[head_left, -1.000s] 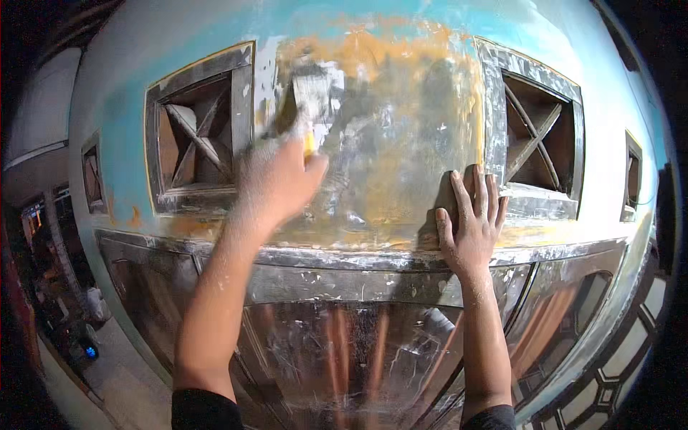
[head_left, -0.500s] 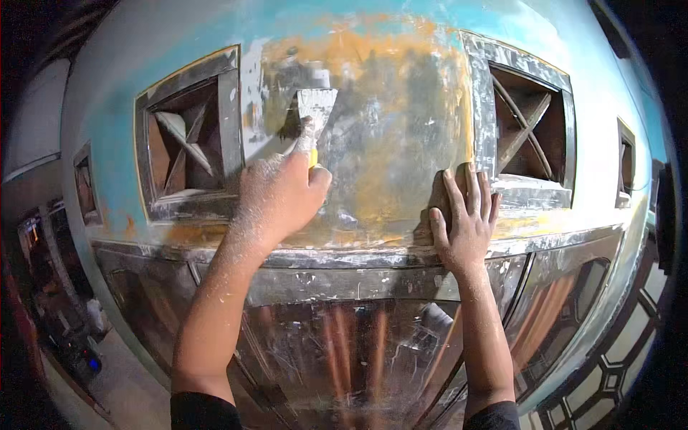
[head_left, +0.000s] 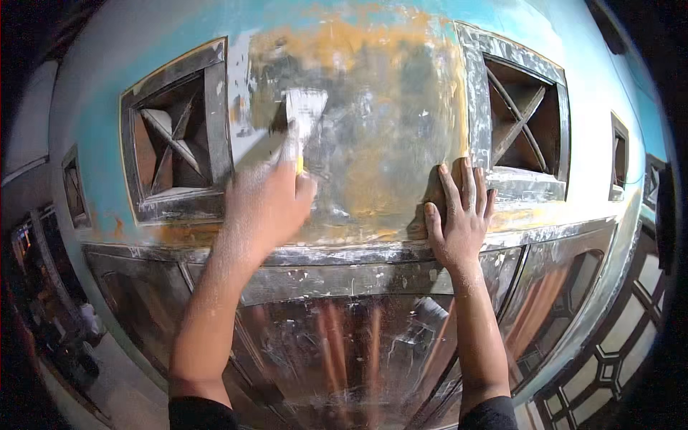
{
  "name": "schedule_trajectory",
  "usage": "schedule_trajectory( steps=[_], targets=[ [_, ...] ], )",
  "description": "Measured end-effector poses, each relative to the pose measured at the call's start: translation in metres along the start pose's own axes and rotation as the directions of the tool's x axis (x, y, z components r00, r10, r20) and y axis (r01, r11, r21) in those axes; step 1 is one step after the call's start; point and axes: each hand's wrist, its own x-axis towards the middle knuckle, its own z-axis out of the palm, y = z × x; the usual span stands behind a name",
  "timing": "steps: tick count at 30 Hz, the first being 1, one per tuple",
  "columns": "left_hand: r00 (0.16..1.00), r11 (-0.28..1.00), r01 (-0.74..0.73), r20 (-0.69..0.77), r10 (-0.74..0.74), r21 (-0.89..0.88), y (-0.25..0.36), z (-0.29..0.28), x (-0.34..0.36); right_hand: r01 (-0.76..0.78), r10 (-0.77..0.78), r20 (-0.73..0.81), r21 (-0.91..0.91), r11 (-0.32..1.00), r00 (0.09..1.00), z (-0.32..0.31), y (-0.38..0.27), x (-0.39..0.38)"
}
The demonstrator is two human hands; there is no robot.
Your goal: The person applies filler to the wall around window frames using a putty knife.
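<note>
My left hand (head_left: 266,197) is closed round the yellow handle of a scraper (head_left: 307,111). Its wide blade, coated in white dust, lies up against the wall (head_left: 387,129), with the edge pointing upward. White powder covers this hand and forearm. The wall patch here is worn to mottled grey and orange, with white spots. My right hand (head_left: 462,226) rests flat on the wall's lower right, fingers spread, and holds nothing. Its fingertips reach near the frame of the right vent opening. The left hand is slightly blurred.
A wooden-framed vent opening (head_left: 172,143) with crossed slats is on the left, another (head_left: 524,118) on the right. Below runs a dusty wooden ledge (head_left: 344,254) above dark glass panes (head_left: 351,351) with reddish curtains. A patterned grille (head_left: 609,358) stands at lower right.
The scraper and my left hand have shifted slightly left in the picture, and the whole view has shifted a little too. My right hand stays on the wall.
</note>
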Motion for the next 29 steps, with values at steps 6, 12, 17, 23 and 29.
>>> schedule_trajectory(
  steps=[6,12,17,23,29],
  targets=[
    [0.981,0.992,0.12,0.156,-0.112,-0.044,0.013,-0.008,0.007,-0.006,0.006,-0.023,0.009,1.0,1.0,0.004,0.006,-0.004],
    [0.988,0.99,0.124,0.098,-0.117,-0.07,-0.009,0.01,-0.021,0.005,-0.005,-0.007,0.021,1.0,1.0,0.001,0.002,-0.004],
    [0.981,0.984,0.168,0.106,-0.16,-0.063,-0.006,-0.003,-0.002,0.009,-0.008,-0.023,0.011,1.0,1.0,0.006,0.008,-0.006],
    [0.975,0.99,0.135,0.183,-0.125,-0.039,-0.005,0.032,-0.061,0.012,-0.012,0.001,0.024,1.0,1.0,0.003,0.006,-0.012],
    [0.966,0.959,0.193,0.214,-0.148,-0.209,-0.002,0.023,-0.019,0.015,-0.015,-0.007,0.002,1.0,1.0,0.008,0.013,-0.018]
  ],
)
